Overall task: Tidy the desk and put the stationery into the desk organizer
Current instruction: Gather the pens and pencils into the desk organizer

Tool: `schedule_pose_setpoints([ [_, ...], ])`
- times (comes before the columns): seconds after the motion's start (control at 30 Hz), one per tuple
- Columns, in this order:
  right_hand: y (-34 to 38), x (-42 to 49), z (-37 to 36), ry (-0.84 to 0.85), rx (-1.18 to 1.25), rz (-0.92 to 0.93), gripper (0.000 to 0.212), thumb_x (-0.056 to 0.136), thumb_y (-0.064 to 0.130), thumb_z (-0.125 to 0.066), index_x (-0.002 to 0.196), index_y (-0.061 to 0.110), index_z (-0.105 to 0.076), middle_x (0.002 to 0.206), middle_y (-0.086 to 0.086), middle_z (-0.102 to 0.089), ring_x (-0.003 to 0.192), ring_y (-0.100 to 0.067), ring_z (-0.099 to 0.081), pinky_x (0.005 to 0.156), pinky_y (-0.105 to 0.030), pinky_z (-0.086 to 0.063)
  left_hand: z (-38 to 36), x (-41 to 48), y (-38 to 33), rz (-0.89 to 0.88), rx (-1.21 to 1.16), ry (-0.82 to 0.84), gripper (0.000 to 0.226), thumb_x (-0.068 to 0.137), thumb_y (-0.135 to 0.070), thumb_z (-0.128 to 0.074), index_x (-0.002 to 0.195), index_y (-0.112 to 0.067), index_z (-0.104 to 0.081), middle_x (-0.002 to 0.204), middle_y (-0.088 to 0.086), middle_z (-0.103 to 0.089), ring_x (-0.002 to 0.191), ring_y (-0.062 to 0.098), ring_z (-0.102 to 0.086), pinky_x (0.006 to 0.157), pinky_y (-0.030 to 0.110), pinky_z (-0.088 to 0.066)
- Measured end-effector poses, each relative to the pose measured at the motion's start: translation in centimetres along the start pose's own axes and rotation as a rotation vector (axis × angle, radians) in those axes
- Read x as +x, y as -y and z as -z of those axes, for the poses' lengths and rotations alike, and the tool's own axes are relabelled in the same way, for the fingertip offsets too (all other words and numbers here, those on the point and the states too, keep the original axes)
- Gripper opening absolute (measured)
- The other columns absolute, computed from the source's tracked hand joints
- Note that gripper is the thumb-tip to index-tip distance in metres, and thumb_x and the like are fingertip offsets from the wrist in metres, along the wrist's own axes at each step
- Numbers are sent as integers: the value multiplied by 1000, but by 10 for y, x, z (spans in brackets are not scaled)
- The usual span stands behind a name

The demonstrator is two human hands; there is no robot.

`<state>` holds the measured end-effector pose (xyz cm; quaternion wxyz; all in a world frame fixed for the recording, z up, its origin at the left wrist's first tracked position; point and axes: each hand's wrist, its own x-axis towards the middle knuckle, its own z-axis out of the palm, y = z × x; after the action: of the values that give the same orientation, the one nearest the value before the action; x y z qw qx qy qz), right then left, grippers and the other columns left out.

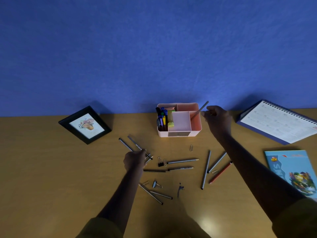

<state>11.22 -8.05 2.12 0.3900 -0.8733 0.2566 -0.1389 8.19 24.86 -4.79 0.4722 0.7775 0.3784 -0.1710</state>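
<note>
A pink desk organizer [195, 130] stands at the back of the wooden desk, with markers [162, 117] in its left compartment. My right hand [217, 120] is just right of it and pinches a grey pencil [199, 109] whose lower end dips into the right compartment. My left hand [134, 160] grips two grey pencils [130, 143] a little above the desk. Several more pencils [182, 161], a red pencil [220, 172], binder clips [160, 164] and paper clips [191, 147] lie scattered between my arms.
A black picture frame [84, 125] leans at the back left. A spiral desk calendar [277, 121] stands at the back right, and a light blue booklet [291, 169] lies at the right edge. A blue wall rises behind the desk.
</note>
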Motion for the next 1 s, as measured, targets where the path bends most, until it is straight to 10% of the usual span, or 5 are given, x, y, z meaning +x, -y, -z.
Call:
schedule_pose_setpoints([
  [0.3,19,-100,0,297,110,174,13,102,20,-71,114,18,-75,97,12,-75,82,1,-72,69,-11,-55,12,-40,-12,94,-369,243,27,94,-24,-82,95,2,-76,86,20,-80,69,25,-75,60,32,-63],
  [0.6,49,-132,-9,507,266,112,23,99,19,-75,122,17,-74,95,7,-78,79,-9,-76,69,-24,-63,14,-104,8,-346,-182,358,7,89,-16,-84,95,-14,-81,85,4,-81,79,28,-79,76,43,-68],
  [1.0,59,-119,28,402,322,102,16,99,13,-75,114,15,-78,95,6,-81,83,-11,-79,77,-31,-67,11,-116,11,-726,-56,373,14,89,-17,-85,102,-22,-83,90,-14,-81,83,7,-77,72,26,-63],
])
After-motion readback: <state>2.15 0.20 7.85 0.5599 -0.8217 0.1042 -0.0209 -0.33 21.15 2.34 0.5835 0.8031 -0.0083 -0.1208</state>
